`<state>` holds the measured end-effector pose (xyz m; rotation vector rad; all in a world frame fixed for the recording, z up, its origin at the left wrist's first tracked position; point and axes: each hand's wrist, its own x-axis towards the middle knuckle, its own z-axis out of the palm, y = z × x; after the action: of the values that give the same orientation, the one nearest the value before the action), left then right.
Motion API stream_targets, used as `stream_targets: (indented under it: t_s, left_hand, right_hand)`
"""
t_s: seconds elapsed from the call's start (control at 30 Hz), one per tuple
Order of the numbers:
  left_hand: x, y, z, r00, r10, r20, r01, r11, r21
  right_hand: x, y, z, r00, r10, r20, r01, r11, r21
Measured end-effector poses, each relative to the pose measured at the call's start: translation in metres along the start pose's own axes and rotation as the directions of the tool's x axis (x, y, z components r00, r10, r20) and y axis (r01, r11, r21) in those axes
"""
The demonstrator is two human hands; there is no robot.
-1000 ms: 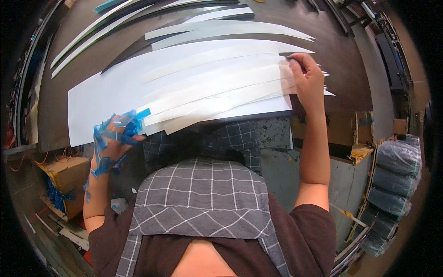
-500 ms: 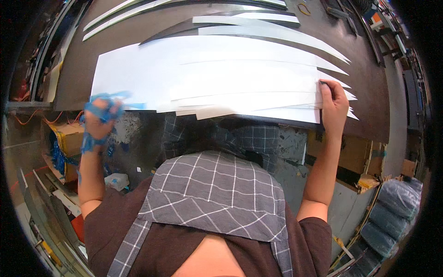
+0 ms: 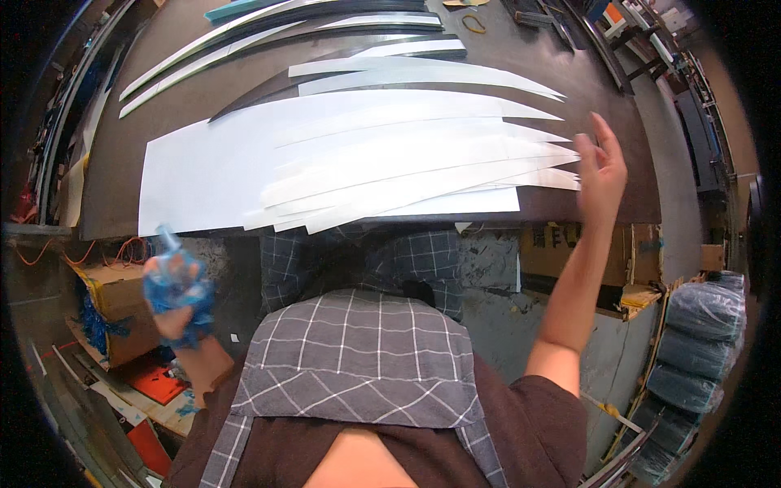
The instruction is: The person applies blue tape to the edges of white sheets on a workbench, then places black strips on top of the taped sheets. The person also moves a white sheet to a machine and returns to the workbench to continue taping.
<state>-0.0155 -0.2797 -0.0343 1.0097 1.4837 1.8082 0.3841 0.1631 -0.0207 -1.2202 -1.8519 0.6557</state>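
Note:
My left hand (image 3: pixel 171 319) is off the table's near left edge, closed around crumpled blue plastic film (image 3: pixel 195 285). Motion blurs it a little. Past the pointed right ends of a fan of white strips (image 3: pixel 390 183), my right hand (image 3: pixel 604 175) is raised with its fingers apart. It holds nothing that I can see. The strips overlap on a large white sheet (image 3: pixel 187 171), which lies along the front of the dark table (image 3: pixel 590 207). Two pale curved strips (image 3: pixel 407 77) lie just beyond the sheet.
Long dark and white curved strips (image 3: pixel 236 57) lie at the far left of the table. A yellowish ring-shaped item (image 3: pixel 473 24) is at the back. Cardboard boxes (image 3: pixel 578 260) stand below the table's edge, and plastic-wrapped dark bundles (image 3: pixel 704 313) are stacked at the right.
My right hand has let go of the strips' right ends, and its fingers have spread. My left hand has come down off the sheet's corner with the blue film. The whole view has shifted.

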Motion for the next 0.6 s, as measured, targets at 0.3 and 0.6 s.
stream_targets:
  t_s: [0.3, 0.6]
  left_hand:
    - [0.100, -0.013, 0.199, 0.652, 0.527, 0.546, -0.741, 0.595, 0.311]
    - [0.106, -0.022, 0.213, 0.737, 0.483, 0.472, -0.661, 0.371, 0.652]
  right_hand:
    - [-0.160, -0.145, 0.129, 0.820, -0.340, 0.461, -0.241, 0.526, 0.816]
    - [-0.171, -0.133, 0.130, 0.942, -0.064, 0.329, -0.266, 0.455, 0.850]
